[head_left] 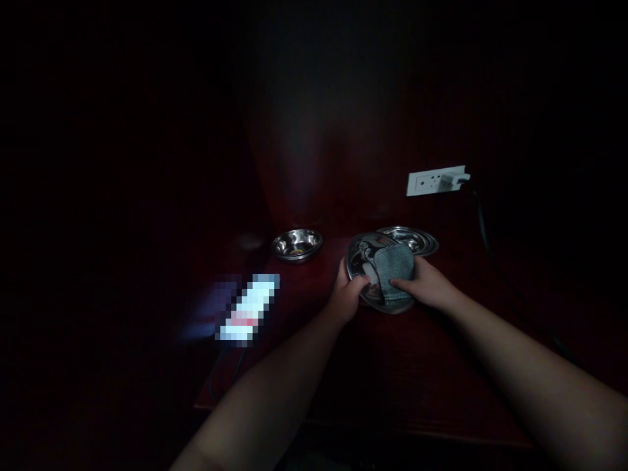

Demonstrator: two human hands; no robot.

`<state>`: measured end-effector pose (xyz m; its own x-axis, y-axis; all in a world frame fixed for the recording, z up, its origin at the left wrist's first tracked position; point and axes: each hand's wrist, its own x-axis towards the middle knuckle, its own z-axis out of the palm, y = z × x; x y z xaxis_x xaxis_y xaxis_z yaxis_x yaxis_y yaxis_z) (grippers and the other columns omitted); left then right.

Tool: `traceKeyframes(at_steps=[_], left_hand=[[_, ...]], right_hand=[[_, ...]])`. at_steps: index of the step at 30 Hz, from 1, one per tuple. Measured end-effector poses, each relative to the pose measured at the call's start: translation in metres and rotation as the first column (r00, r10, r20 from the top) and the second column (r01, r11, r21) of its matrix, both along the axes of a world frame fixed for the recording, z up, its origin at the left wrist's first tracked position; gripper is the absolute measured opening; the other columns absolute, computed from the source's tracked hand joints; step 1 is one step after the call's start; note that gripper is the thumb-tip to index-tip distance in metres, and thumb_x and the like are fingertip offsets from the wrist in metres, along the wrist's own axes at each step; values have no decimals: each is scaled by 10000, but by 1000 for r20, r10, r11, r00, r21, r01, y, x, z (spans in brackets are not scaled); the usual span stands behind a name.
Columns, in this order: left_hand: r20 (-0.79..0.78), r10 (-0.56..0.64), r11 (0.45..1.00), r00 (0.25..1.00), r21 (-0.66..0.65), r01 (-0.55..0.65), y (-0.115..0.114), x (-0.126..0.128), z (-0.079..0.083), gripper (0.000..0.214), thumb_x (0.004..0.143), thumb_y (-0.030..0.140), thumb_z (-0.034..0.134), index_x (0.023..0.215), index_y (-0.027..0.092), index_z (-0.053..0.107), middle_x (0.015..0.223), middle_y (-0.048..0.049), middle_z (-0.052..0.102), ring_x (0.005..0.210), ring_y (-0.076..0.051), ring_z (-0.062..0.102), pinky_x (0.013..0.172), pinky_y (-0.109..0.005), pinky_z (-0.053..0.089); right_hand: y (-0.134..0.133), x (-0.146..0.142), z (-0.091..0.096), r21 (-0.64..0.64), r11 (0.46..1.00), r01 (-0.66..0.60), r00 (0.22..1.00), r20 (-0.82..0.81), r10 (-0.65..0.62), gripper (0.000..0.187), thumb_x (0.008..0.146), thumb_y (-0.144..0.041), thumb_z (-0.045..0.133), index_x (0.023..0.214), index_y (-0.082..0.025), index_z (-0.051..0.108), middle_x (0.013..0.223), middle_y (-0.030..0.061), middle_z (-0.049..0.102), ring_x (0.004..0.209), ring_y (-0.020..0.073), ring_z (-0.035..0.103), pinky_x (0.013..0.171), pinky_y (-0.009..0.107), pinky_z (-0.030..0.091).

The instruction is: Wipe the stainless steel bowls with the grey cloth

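Observation:
A shiny metal bowl [363, 252] is tilted toward me above the dark red table, its inside facing me. My left hand [349, 294] grips its left rim, with the thumb over the edge. A grey-green cloth [396, 269] lies against the right part of the bowl. My right hand [426, 282] pinches that cloth, thumb in front; its other fingers are hidden behind cloth and bowl. Just behind the held bowl, several stacked metal dishes [426, 242] are partly covered by it. Further left stand metal bowls [297, 243], one nested in another.
A lit, pixelated phone-like screen [250, 311] is at the left of the red table [392, 366], with a thin cable below it. On the back wall is a white socket panel [426, 182] with a plugged-in charger [454, 178]. A dark cord [481, 219] hangs down at right.

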<state>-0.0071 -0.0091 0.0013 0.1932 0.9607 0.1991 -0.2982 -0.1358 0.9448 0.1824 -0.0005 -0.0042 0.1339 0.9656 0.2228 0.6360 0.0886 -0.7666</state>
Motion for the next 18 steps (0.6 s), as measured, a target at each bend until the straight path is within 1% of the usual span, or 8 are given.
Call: traceKeyframes(at_steps=[4,8,11,14,18], left_hand=[[37,-37,999,999,-20,37,1,-1,0,585,649,242,615,1219,238,485,1073,-50,627,1019,-248,562,890,-412,448],[49,-77,997,996,-25,78,-1,-3,0,562,672,292,639,1213,233,498,1112,-61,620,1038,-256,561,888,-411,455],[53,-109,994,993,6,109,-3,-5,1,590,697,367,660,1243,237,478,1160,-75,599,1073,-267,547,910,-425,443],[69,-157,986,985,71,153,-4,-4,1,718,695,421,680,1326,256,381,1226,-90,558,1142,-281,507,957,-452,403],[81,-256,950,963,205,235,-7,0,1,962,624,335,760,1406,247,207,1331,-122,465,1212,-280,451,1020,-451,335]], right_hand=[[0,2,0,24,1000,0,1000,30,-1,611,672,-329,686,1196,-108,465,1135,165,600,1023,272,590,886,407,460],[0,3,1,22,1000,-11,1000,15,11,451,761,-339,593,1152,-132,504,1076,145,632,956,254,618,844,403,481],[1,4,2,38,999,32,998,50,-33,369,792,-317,543,1118,-144,528,1051,137,640,947,249,621,841,391,480],[2,5,3,52,996,70,997,37,-72,353,795,-316,531,1110,-156,525,1052,129,640,945,248,623,835,382,484],[5,7,2,57,993,102,995,2,-102,330,795,-340,531,1077,-168,537,1019,124,650,918,253,633,830,389,491]])
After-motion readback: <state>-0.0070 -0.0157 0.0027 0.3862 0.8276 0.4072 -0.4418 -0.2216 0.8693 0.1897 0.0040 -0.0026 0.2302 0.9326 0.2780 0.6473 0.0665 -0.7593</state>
